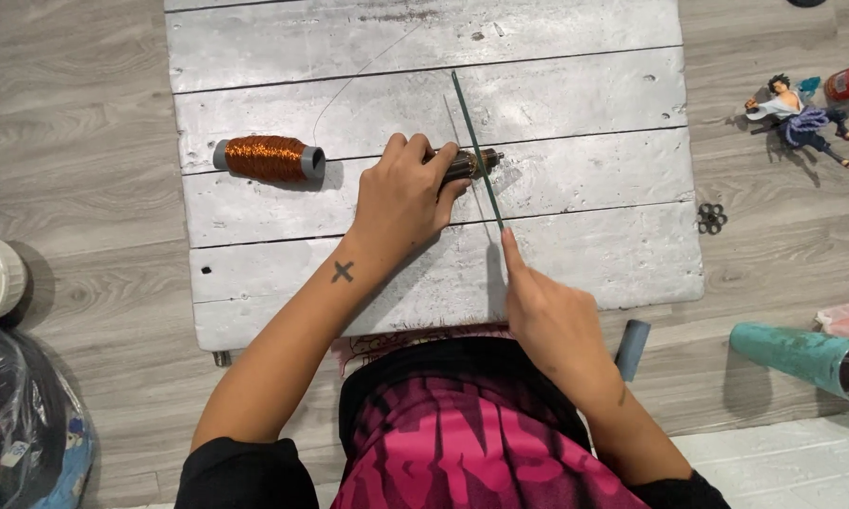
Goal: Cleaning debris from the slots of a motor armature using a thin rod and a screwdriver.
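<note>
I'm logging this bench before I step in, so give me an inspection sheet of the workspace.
Surface: silver-painted plank board on a grey wood floor.
Job's things: small wound core; thin green rod laid across it.
Clutter: copper wire spool.
Hands: left hand grips the core; right hand pinches the rod's near end.
Cables: fine wire trailing from the spool.
Surroundings: figurine, teal tube, black bag.

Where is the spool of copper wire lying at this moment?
In the head view the spool of copper wire lies on its side on the left part of the silver board, apart from the left hand.
</note>
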